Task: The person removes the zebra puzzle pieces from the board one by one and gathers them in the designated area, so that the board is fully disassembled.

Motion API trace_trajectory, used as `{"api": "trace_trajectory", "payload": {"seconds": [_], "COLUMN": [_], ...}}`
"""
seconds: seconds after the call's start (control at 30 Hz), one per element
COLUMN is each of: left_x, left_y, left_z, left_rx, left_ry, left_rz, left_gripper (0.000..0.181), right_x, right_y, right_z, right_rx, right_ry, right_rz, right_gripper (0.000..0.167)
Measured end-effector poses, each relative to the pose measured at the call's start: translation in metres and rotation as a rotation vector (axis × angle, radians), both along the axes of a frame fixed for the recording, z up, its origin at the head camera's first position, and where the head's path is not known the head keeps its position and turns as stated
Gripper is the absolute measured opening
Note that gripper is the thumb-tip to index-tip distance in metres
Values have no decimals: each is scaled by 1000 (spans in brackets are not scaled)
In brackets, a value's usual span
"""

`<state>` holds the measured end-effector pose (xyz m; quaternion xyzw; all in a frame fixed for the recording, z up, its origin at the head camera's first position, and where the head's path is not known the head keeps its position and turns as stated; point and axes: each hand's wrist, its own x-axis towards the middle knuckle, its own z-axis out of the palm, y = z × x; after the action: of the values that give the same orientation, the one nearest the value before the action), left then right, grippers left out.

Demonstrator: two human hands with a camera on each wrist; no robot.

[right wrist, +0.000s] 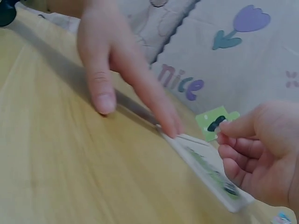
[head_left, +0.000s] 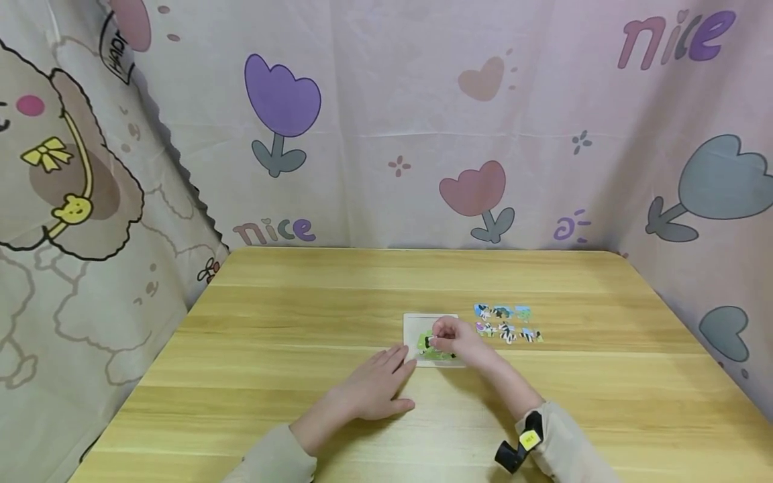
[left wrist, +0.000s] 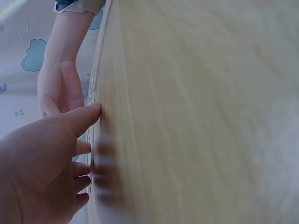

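My right hand (head_left: pixel 460 341) pinches a green jigsaw piece (right wrist: pixel 211 117) with a dark mark between thumb and index finger. It holds the piece above a white-rimmed puzzle board (head_left: pixel 413 323). Some green pieces (right wrist: pixel 212 172) lie inside the board's lower part. The left hand (head_left: pixel 374 386) lies flat on the table, its straight fingers touching the board's left edge and its thumb spread out. In the left wrist view, the thumb (left wrist: pixel 84 116) meets the tabletop; the board cannot be made out there.
Several loose jigsaw pieces (head_left: pixel 506 333) with black, white and blue prints lie in two rows right of the board. The wooden table (head_left: pixel 272 302) meets a printed curtain (head_left: pixel 374 100) behind and at both sides. A black device (head_left: pixel 519 446) is strapped to the right wrist.
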<state>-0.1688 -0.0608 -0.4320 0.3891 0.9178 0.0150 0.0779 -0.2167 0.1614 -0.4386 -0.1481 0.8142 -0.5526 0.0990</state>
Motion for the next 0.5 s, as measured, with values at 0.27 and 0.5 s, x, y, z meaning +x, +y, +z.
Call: {"api": "trace_trajectory", "payload": {"seconds": [0.27, 0.5], "left_x": [2, 1], "left_y": [0, 0], "left_z": [-3, -4], "left_rx": [-7, 6], "left_ry": [-5, 0], "left_rz": [4, 9], "left_gripper": [71, 72], "right_x": [2, 6], "right_y": [45, 87], "right_z": [7, 5], "right_rx": [26, 128], "right_ry": [-18, -39], "right_rz": [-71, -122], "right_gripper": [15, 18]}}
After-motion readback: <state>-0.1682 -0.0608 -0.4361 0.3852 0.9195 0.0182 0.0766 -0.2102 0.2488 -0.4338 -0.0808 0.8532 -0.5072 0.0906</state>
